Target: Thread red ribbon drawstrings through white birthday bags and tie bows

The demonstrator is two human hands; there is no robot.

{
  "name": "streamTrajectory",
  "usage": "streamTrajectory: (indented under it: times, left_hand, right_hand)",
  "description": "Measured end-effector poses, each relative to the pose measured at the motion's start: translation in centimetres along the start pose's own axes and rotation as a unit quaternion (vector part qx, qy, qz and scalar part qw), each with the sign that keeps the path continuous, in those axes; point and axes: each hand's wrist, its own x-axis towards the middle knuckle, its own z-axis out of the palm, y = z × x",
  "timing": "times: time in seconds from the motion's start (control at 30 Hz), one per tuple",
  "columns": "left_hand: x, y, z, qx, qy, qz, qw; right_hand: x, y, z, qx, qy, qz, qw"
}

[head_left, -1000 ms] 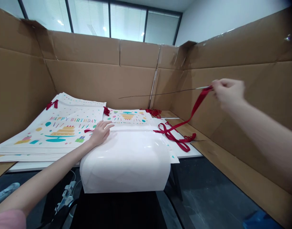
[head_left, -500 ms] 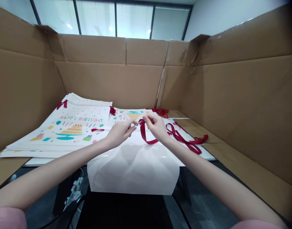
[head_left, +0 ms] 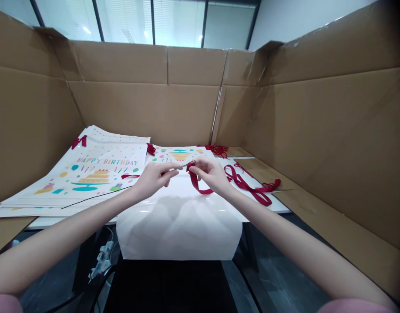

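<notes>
Right hand point(head_left: 212, 173) had come down and in from its high reach at right, bringing red ribbon point(head_left: 200, 188) and thin metal tool point(head_left: 183, 166) together above the near white sheet point(head_left: 178, 232). Left hand point(head_left: 152, 177) nearly closed, fingertips pinching the tool; right hand also nearly closed, pinching the ribbon's end. Dark thread point(head_left: 95, 198) lay across printed sheets point(head_left: 85, 153) at left. Looped ribbon point(head_left: 252, 191) lay right.
</notes>
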Motion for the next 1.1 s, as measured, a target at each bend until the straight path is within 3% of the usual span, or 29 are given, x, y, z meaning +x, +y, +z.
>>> streamTrajectory:
  times: [0.27, 0.53, 0.63, 0.7, 0.8, 0.9, 0.97, 1.1]
  left_hand:
    - [0.5, -0.2, -0.3, -0.019, -0.012, -0.002, 1.000]
    - [1.7, 0.6, 0.0, 0.007, -0.005, 0.014, 1.000]
    - [2.1, -0.2, -1.0, 0.043, 0.022, 0.013, 0.999]
    - [2.3, -1.1, -2.4, 0.071, 0.061, 0.000, 0.996]
    - [2.3, -2.9, -5.3, 0.100, 0.114, -0.041, 0.988]
    - [2.1, -4.8, -7.8, 0.112, 0.137, -0.094, 0.980]
    - [1.8, -5.9, -8.7, 0.107, 0.145, -0.118, 0.976]
    - [1.2, -7.1, -9.2, 0.097, 0.137, -0.144, 0.975]
  right_hand:
    - [0.3, 0.6, 0.5, -0.020, 0.024, -0.013, 0.999]
    - [0.3, 0.1, 1.9, -0.033, -0.006, -0.024, 0.999]
    - [-0.7, 0.5, 0.8, -0.083, -0.032, 0.005, 0.996]
    - [-1.9, 1.0, -1.1, -0.140, -0.075, 0.055, 0.986]
    - [-4.6, 1.8, -4.8, -0.189, -0.232, 0.200, 0.933]
    - [-7.9, 2.9, -8.1, -0.181, -0.404, 0.368, 0.817]
    - [-10.0, 4.0, -9.3, -0.192, -0.428, 0.429, 0.772]
    - [-13.1, 6.7, -9.6, -0.271, -0.373, 0.440, 0.771]
